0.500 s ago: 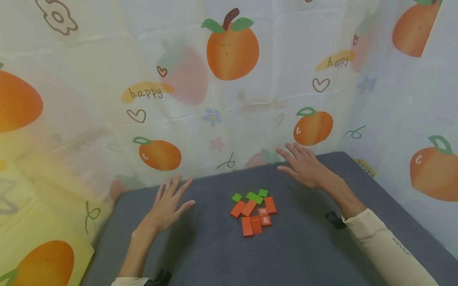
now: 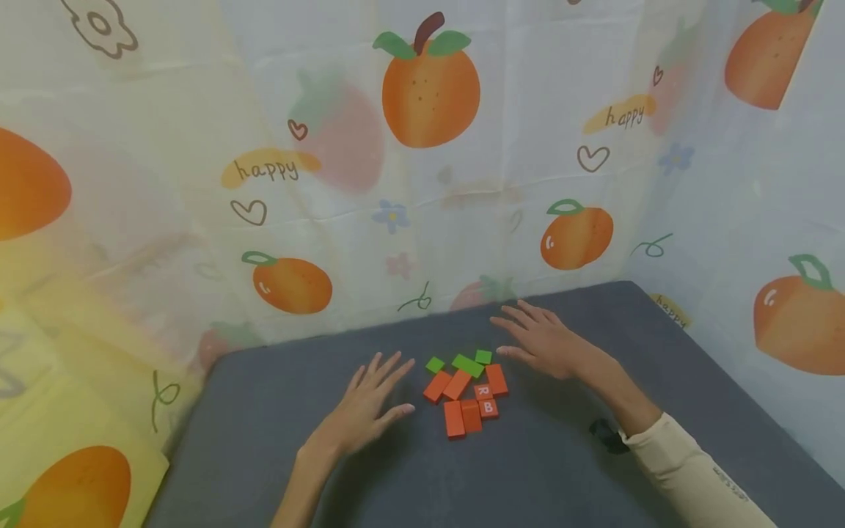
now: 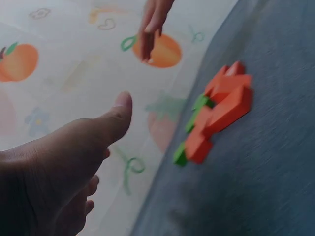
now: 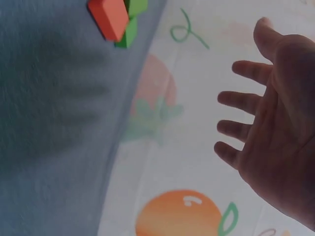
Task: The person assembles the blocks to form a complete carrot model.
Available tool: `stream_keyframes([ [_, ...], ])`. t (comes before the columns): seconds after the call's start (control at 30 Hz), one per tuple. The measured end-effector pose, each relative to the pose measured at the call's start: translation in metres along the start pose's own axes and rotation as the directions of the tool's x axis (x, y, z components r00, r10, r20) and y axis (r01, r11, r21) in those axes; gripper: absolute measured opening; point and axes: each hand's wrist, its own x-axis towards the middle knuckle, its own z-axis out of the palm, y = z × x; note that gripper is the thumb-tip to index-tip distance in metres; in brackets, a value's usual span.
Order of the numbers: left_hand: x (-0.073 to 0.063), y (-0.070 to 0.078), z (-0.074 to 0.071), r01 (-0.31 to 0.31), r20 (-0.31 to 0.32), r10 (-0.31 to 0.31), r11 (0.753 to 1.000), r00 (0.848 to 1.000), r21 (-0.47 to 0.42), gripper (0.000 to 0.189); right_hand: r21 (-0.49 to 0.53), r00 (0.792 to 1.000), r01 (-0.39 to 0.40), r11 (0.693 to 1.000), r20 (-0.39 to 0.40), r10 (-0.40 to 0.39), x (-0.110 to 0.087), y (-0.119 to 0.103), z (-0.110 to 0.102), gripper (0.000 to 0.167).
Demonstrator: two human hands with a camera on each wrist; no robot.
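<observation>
In the head view a loose cluster of orange-red blocks (image 2: 454,419) and green blocks (image 2: 468,365) lies in the middle of the table. Two small red blocks bear white letters, one an R (image 2: 483,391) and one a B (image 2: 488,408). My left hand (image 2: 363,411) hovers just left of the cluster, fingers spread, holding nothing. To the right and slightly behind the blocks, my right hand (image 2: 551,345) is also raised with its fingers apart and holds nothing. Both wrist views show empty hands away from the blocks.
The dark grey table (image 2: 251,433) ends at a fabric backdrop (image 2: 356,279) printed with fruit, which also rises along the right side. Yellow fabric (image 2: 59,381) borders the left. A dark band (image 2: 607,436) is at my right wrist.
My left hand has moved right, toward the blocks. My right hand has come lower and a little left, also closer to them. The blocks lie as before.
</observation>
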Motion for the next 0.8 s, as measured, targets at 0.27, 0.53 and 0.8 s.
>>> stream_keyframes([
  [0.27, 0.02, 0.009, 0.039, -0.045, 0.159, 0.05, 0.998, 0.986, -0.034, 0.066, 0.022, 0.989, 0.077, 0.997, 0.129, -0.079, 0.008, -0.032, 0.033, 0.057],
  [0.53, 0.016, 0.014, 0.056, 0.005, 0.2, -0.013, 0.999, 0.98, 0.042, 0.067, -0.168, 0.939, 0.293, 0.941, 0.237, -0.25, 0.006, -0.081, 0.071, 0.048],
  [0.8, -0.011, 0.025, 0.052, -0.073, 0.092, 0.057, 0.981, 0.994, 0.182, 0.046, -0.235, 0.941, 0.319, 0.918, 0.193, -0.278, -0.015, -0.104, 0.092, 0.037],
])
